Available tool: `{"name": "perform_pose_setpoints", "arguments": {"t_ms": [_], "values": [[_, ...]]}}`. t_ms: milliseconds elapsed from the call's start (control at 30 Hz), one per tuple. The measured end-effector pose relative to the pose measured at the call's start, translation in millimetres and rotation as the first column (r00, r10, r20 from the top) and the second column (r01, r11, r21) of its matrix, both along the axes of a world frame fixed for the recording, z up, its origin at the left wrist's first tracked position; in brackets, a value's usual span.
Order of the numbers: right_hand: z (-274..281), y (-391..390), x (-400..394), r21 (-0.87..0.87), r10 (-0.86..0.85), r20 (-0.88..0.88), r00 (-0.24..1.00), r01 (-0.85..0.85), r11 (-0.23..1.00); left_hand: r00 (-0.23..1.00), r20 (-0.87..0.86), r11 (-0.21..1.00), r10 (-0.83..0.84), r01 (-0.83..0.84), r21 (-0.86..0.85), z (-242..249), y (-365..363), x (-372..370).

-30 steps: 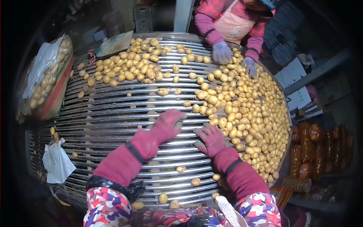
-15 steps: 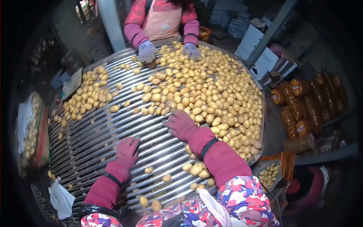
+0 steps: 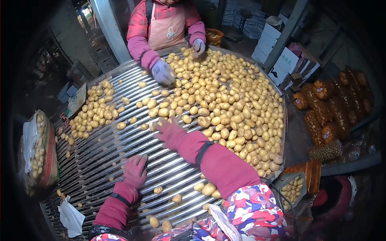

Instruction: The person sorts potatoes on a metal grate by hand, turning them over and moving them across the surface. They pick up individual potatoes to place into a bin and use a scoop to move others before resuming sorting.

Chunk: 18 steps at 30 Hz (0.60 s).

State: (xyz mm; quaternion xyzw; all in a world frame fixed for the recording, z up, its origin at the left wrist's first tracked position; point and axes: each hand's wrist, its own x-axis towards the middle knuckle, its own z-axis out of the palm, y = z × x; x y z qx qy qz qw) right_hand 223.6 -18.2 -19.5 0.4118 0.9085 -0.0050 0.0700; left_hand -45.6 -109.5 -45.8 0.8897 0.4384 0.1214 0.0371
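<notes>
My left hand [image 3: 136, 172], in a dark pink glove, lies flat on the metal bars of the sorting table [image 3: 120, 146] with its fingers stretched out. No potato is under it that I can see. My right hand [image 3: 172, 134], in a matching glove and slightly blurred, reaches to the near left edge of the heap of potatoes [image 3: 237, 104]. Its fingers are spread, at or against a potato [image 3: 153, 126]; contact is hard to make out. A few loose potatoes, one of them the potato [image 3: 158, 190], rest on the bars between my forearms.
Across the table a person in a checked apron [image 3: 167, 32] works with a gloved hand [image 3: 163, 72] at the heap. A smaller potato group [image 3: 96, 110] lies at the left. A filled sack [image 3: 40, 148], white cloth [image 3: 71, 216], potato crate [image 3: 292, 190] and net bags [image 3: 327, 108] surround the table.
My right hand has moved left and slightly forward along the heap's edge. My left hand stays on the bars. The other person's hands have shifted, one toward the potatoes, the other lifted.
</notes>
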Motion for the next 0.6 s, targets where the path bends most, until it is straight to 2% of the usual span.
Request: {"name": "perform_pose_setpoints", "arguments": {"t_ms": [33,100,167,233,300,333,367,400,467,533,600], "values": [[0,7,6,0.001,0.002,-0.001,1.0,-0.002,1.0,1.0,0.005,1.0,0.005,-0.005,-0.006,0,0,1],[6,22,33,0.066,-0.281,0.099,0.954,0.276,0.959,1.0,0.004,1.0,0.011,-0.011,-0.005,2,-1,2],[20,27,75,0.064,-0.291,0.072,0.954,0.286,0.956,1.0,0.003,1.0,0.014,-0.014,-0.002,1,-2,1],[36,29,107,-0.077,-0.525,0.039,0.85,0.527,0.846,1.0,0.0,1.0,0.019,-0.019,0.016,-4,-1,-2],[26,26,145,-0.034,-0.609,-0.231,0.759,0.619,0.785,1.0,-0.002,1.0,0.027,-0.027,0.003,-4,0,-2],[23,21,172,0.106,-0.568,-0.269,0.778,0.61,0.785,0.999,-0.004,0.999,0.034,-0.034,-0.015,-4,-1,-2],[15,17,200,0.145,-0.584,-0.326,0.743,0.65,0.746,0.999,-0.003,0.999,0.033,-0.034,-0.018,-3,-2,-1],[12,6,222,0.26,-0.643,-0.302,0.704,0.71,0.655,0.999,-0.006,0.999,0.038,-0.038,-0.018,0,-3,1],[8,-16,263,0.087,-0.822,-0.302,0.483,0.873,0.48,1.0,-0.005,0.999,0.03,-0.03,-0.016,0,0,4],[3,-24,282,-0.194,-0.921,-0.224,0.319,0.911,0.363,1.0,-0.014,0.999,0.026,-0.026,0.027,1,-1,4],[1,-23,274,-0.23,-0.925,-0.2,0.324,0.902,0.365,1.0,-0.013,1.0,0.012,-0.012,0.024,0,-2,4]]}}
